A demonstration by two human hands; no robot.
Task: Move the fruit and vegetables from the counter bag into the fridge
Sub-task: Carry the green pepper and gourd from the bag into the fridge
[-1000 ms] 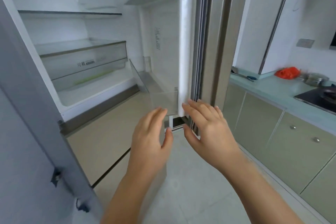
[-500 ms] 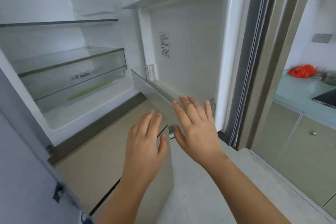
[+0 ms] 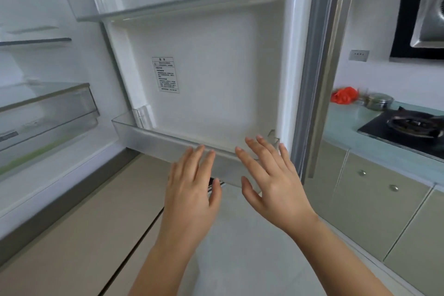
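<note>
Both hands are up in front of the open fridge door (image 3: pixel 216 74), backs to the cam, palms toward the door. Left hand (image 3: pixel 192 190) has fingers loosely spread, nothing held; its fingertips overlap the front wall of the lower door bin (image 3: pixel 153 142). Can't tell if they actually touch the plastic. Right hand (image 3: pixel 271 182) is also splayed wide and bare, thumb out to the left; its fingertips sit over the bin's right end, just left of the door's steel edge (image 3: pixel 319 67). Contact unclear there too.

The bin is clear plastic w/ nothing visible inside. A second clear bin (image 3: pixel 168 5) hangs higher on the door. A small label (image 3: pixel 165 74) is stuck on the white door liner btwn the two; text too small to read.

Left of the door is the fridge interior: glass shelf (image 3: pixel 36 41) up top, clear drawer (image 3: pixel 48 113) below it w/ a green blur showing through near the bottom; can't tell what it is.

Right side: pale green counter (image 3: pixel 346 122) over cabinets (image 3: pixel 370 204). The red bag (image 3: pixel 343 95) sits at the back of the counter, well apart from both hands, next to a metal pot (image 3: pixel 379 101). Contents of the bag aren't visible. A black hob (image 3: pixel 408 125) lies near the pot, w/ a hood (image 3: pixel 430 7) above.
</note>
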